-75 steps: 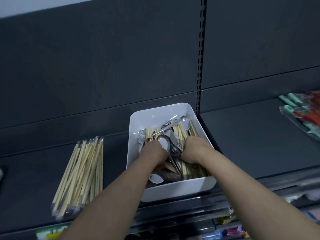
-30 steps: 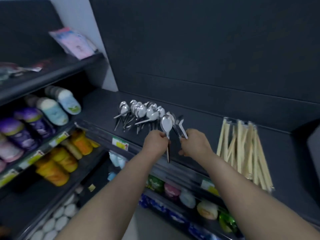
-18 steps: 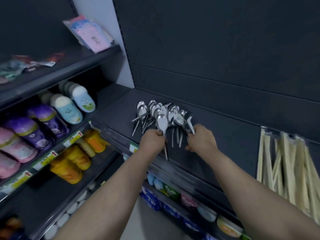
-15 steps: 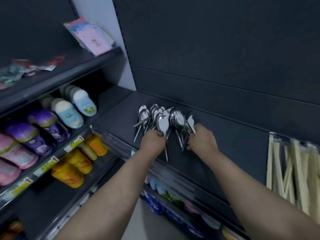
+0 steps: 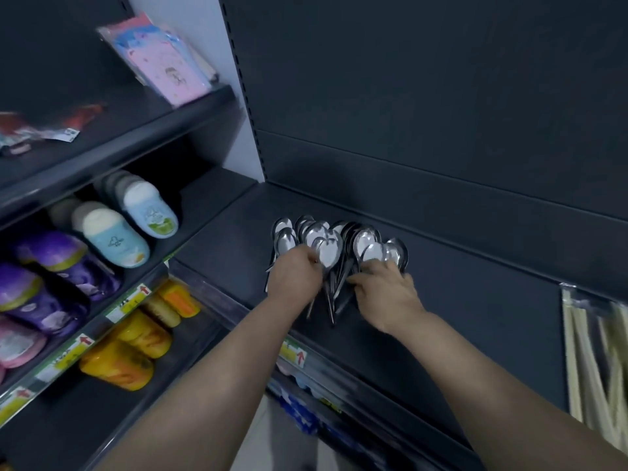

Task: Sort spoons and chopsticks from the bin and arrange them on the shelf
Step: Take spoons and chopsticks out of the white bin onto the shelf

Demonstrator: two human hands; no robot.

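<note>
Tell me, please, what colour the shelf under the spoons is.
Dark grey, nearly black; the shelf shows best in the head view, bare beside the spoons.

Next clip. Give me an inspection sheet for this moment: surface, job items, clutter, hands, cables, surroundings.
Surface: dark shelf, bare to the right of the spoons.
Job's things: spoons in an overlapping pile, bowls toward the back panel; chopsticks in clear wrap at the right edge; bin not in view.
Clutter: nothing seen.
Hands: left hand curled round spoon handles; right hand touches the pile's right side, grip unclear.
Cables: nothing seen.
Surroundings: bottles on the left shelves; pink packet above them; price labels on shelf edges.
</note>
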